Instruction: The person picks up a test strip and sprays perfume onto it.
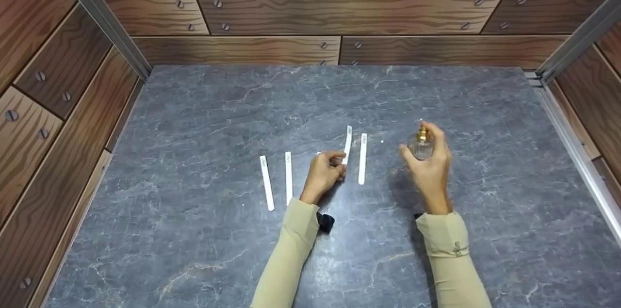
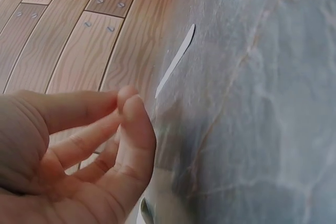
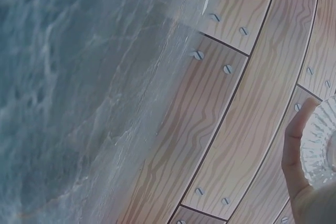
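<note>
My left hand (image 1: 324,174) pinches a narrow white paper test strip (image 1: 348,139) between thumb and fingertips. Its small printed end points away from me, and the strip looks slightly bent. In the left wrist view the thumb and finger meet at the tips, and the strip is hidden there. A small clear glass perfume bottle (image 1: 421,149) with a gold neck is in my right hand (image 1: 434,167), upright, with the index finger at its top. From the right wrist, only the bottle's ribbed glass base (image 3: 320,145) shows, cut by the frame edge.
One strip (image 1: 363,158) lies just right of the left hand. Farther left lie two more strips, one (image 1: 267,184) outermost and the other (image 1: 289,177) beside it. Another shows barely behind the left hand. Wood-patterned walls (image 1: 271,12) enclose the grey marbled table (image 1: 194,114).
</note>
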